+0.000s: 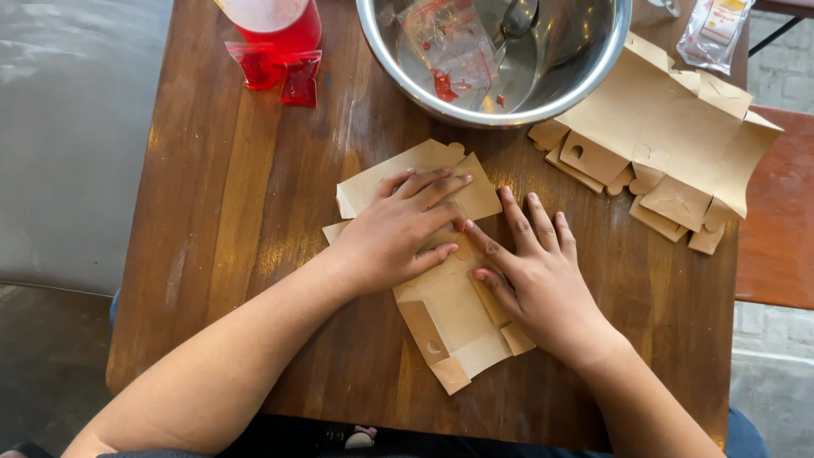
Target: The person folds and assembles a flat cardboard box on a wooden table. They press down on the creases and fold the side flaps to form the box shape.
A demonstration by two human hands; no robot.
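1. The flat brown cardboard box (pixel 441 297) is pressed down by the left hand (pixel 398 233) and the right hand (pixel 538 276), fingers spread flat, nothing gripped.
2. The box is unfolded, with flaps and small cuts, in the middle of the wooden table (pixel 229 212).
3. A steel bowl (pixel 585 72) and a stack of flat boxes (pixel 670 144) are seen behind; bare wood is left near the table's left edge.

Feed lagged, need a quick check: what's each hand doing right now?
Left hand: open, palm pressed flat on the flat brown cardboard box blank.
Right hand: open, fingers spread, pressing on the same blank; grasps nothing.
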